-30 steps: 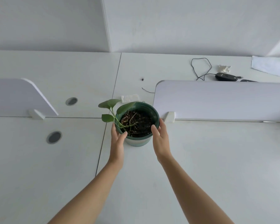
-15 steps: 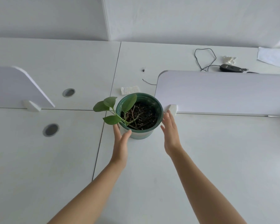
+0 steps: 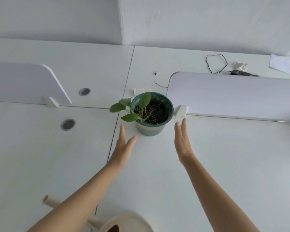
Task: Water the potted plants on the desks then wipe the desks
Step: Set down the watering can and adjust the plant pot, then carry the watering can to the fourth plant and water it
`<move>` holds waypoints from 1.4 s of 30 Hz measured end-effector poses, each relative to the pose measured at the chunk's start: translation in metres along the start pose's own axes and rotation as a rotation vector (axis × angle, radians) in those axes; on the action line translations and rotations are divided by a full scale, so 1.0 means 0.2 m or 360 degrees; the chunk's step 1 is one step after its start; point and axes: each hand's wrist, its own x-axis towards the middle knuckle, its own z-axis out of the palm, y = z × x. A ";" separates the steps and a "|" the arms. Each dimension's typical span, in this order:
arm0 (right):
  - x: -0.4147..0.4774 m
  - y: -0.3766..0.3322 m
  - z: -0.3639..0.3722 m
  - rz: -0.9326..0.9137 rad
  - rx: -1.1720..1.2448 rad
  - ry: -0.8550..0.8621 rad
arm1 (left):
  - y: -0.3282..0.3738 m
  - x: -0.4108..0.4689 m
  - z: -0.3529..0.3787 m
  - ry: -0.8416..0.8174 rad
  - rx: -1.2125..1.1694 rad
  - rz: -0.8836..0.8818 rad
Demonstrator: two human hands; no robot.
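A green pot with dark soil and a small leafy plant stands upright on the white desk, next to the end of the right divider. My left hand hovers just below and left of the pot, fingers straight, touching nothing. My right hand is to the pot's lower right, fingers straight, also apart from it. A beige watering can with its spout pointing left sits at the bottom edge, partly hidden by my left forearm.
White divider panels stand at the left and right. Two round cable holes lie left of the pot. Behind the right divider are a black cable, a dark device, crumpled tissue and a small paper scrap.
Both hands have let go of the pot and drawn back from it toward me. The view has tilted down, bringing the watering can into sight.
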 end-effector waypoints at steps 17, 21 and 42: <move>-1.07 0.25 0.07 -0.0032 -0.0392 0.0083 | -0.30 -0.91 -0.52 0.1065 -0.0512 0.0237; -1.28 0.32 0.10 0.0089 -0.0270 0.0165 | -0.44 -0.94 -0.54 0.1018 -0.0498 0.0006; -1.47 0.45 0.26 0.0326 -0.0496 0.0438 | -0.49 -0.89 -0.59 0.0092 -0.0660 -0.0058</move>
